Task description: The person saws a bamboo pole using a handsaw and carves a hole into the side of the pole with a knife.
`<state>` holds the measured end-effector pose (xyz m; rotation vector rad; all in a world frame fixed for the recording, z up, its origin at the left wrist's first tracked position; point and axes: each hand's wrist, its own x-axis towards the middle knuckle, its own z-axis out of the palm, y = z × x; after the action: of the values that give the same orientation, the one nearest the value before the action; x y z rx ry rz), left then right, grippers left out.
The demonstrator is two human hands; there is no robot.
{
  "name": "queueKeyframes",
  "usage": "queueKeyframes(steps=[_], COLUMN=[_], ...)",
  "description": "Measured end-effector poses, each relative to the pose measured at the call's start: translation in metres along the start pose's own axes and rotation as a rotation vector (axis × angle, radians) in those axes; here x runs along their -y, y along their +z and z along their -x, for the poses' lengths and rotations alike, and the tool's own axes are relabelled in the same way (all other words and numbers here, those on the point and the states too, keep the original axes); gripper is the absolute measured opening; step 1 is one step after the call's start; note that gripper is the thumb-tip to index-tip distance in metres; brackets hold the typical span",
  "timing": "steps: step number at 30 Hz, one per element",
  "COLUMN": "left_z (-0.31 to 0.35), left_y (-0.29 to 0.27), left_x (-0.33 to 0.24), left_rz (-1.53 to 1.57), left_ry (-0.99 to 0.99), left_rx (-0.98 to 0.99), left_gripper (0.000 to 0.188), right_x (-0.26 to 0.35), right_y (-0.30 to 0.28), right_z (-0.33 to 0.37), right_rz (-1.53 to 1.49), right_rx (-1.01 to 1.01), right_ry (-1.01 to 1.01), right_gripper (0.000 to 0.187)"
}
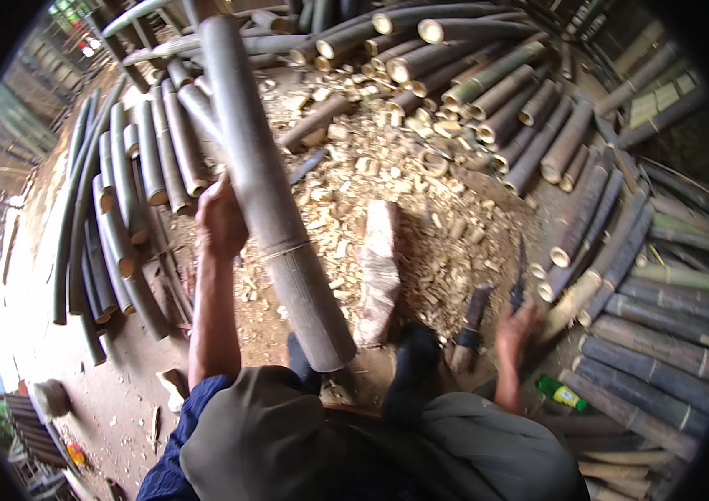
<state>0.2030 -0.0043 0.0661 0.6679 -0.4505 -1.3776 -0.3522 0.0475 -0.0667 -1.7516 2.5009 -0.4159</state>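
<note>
My left hand [221,215] is closed on the side of a thick grey-brown bamboo pole [269,192]. The pole slants from the upper left down to my legs, with one joint ring low on it. Low on the right, my right hand [516,332] is closed round the dark handle of a knife [521,271], its narrow blade pointing away from me. Just left of that hand lies a dark tool [475,313], its kind unclear. Between my feet and the chips stands a pale, rough wooden block [378,275], right of the pole's lower end.
Wood chips [446,250] cover the ground ahead. Cut bamboo poles [150,159] lie at the left, more bamboo poles [530,117] are heaped at the far right, and further bamboo lengths [663,334] are stacked at near right. A green bottle [561,392] lies beside my right leg.
</note>
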Motion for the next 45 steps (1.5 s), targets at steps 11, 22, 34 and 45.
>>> queueKeyframes(steps=[11,22,34,45], left_z=[0.051,0.070,0.086,0.088], left_y=[-0.004,0.005,0.005,-0.001], left_x=[0.112,0.141,0.140,0.205], left_rz=[-0.568,-0.965,-0.416,-0.519], left_ry=[-0.148,-0.121,-0.445,-0.656], left_rx=[-0.244,-0.248,-0.141,0.076], left_gripper=[0.078,0.084,0.079,0.083], right_x=[0.191,0.204,0.218,0.243], right_y=[0.045,0.053,0.066,0.092], right_z=[0.105,0.100,0.002,-0.144], right_rz=[-0.247,-0.189,-0.577,-0.153], right_rx=[0.805,0.826,0.541,0.634], right_ry=[-0.323,-0.234,-0.693,-0.864], right_gripper=[0.137,0.131,0.077,0.061])
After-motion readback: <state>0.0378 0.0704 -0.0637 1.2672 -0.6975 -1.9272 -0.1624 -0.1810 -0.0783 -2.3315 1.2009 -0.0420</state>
